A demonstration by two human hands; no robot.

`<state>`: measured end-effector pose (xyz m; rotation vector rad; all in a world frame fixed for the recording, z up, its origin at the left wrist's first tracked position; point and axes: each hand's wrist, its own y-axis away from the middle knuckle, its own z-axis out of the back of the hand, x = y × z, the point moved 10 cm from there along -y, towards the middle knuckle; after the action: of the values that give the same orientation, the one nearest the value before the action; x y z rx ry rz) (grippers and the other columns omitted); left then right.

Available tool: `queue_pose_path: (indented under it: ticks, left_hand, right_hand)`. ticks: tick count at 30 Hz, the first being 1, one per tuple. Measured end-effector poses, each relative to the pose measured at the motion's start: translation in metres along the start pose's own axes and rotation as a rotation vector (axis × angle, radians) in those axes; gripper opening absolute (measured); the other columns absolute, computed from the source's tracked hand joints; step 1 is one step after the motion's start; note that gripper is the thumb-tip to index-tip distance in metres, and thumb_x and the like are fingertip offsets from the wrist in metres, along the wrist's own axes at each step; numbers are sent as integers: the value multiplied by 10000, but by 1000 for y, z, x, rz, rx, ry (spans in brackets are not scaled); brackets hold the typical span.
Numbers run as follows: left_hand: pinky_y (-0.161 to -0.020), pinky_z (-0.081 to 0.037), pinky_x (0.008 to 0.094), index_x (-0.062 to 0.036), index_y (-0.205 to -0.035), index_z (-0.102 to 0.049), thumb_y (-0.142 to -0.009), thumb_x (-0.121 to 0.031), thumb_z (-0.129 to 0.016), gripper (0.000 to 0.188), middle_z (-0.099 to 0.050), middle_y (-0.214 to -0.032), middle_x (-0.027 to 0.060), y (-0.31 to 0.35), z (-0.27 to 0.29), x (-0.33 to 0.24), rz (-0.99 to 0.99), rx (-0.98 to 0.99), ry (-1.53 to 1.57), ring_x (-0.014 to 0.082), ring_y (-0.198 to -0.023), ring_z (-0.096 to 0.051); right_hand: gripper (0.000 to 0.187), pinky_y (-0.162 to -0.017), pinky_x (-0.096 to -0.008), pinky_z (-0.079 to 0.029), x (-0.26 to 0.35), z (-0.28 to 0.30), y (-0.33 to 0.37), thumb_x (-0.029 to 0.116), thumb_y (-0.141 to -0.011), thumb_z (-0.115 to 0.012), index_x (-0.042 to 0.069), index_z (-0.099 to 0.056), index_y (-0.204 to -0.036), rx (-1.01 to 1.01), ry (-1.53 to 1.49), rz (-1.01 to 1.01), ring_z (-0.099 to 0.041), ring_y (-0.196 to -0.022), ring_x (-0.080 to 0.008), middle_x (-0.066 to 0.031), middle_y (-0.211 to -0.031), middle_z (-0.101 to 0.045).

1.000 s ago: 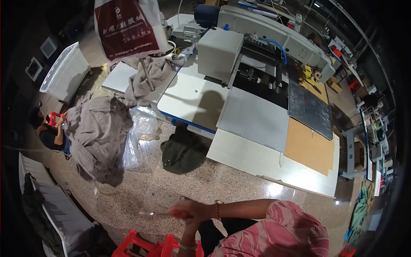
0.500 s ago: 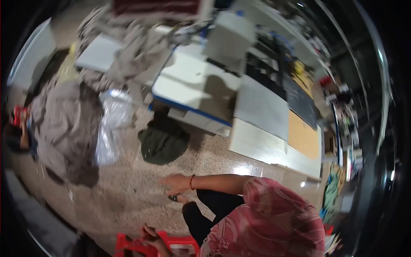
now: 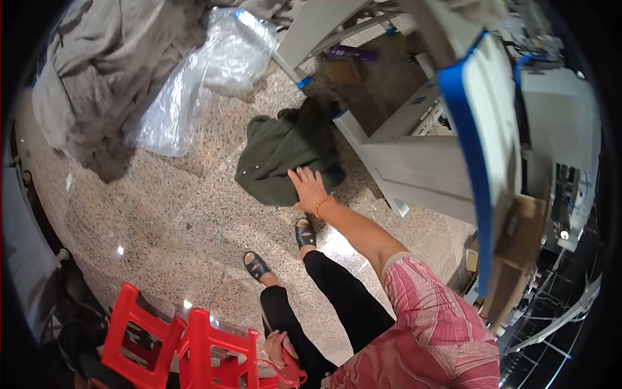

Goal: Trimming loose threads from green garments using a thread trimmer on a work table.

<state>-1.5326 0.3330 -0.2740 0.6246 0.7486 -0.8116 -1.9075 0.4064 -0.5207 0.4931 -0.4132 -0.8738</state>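
A dark green garment [image 3: 288,159] with small pale buttons lies bunched on the speckled floor. Over its near edge is my right hand [image 3: 310,189], fingers stretched and spread, an orange beaded band at the wrist. The fingertips overlap the cloth, though whether they press on it I cannot tell. Low in the picture, my left hand [image 3: 281,347] is beside my left knee with its fingers curled. A curved red piece [image 3: 288,374] shows right below that hand; how the two meet is unclear.
Red plastic stools [image 3: 139,337] stand at the lower left. Crumpled clear plastic [image 3: 194,91] lies against a big grey-brown cloth heap [image 3: 97,84] at the upper left. A white table with a blue edge [image 3: 476,162] rises close on the right, its grey leg frame [image 3: 414,175] near the garment.
The view has swung down and closer to the floor. My right hand has gone from over bare floor to the green garment, its fingers now spread. My left hand now appears beside my knee.
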Motion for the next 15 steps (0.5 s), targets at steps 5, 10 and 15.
queue_pose_path:
  ticks: [5, 10, 15]
  left_hand:
    - [-803, -495, 364, 9, -985, -608, -927, -42, -569, 86, -627, -892, 120, -24, 0, 13, 249, -71, -45, 279, -886, -623]
    - [-864, -527, 398, 85, -928, -660, -936, -22, -562, 146, -666, -922, 219, -33, 6, 19, 119, -75, -62, 340, -932, -649]
    - [-884, -514, 450, 56, -1025, -665, -957, -97, -568, 193, -671, -970, 212, -28, 8, 44, 236, -25, -52, 373, -957, -646]
  right_hand:
    - [1172, -1148, -587, -179, 9, 2, -112, 391, -593, -874, 126, -222, -1530, -255, 381, 188, -236, -1445, -347, -167, -1560, -256]
    - [979, -1128, -559, -219, 7, -19, -195, 170, -729, -745, 148, -195, -1539, -381, 465, 220, -382, -1370, -330, -188, -1574, -216]
    - [467, -798, -465, -510, -49, -102, -180, 193, -811, -593, 42, -510, -1245, -78, -28, -111, -670, -912, -332, -180, -904, -687]
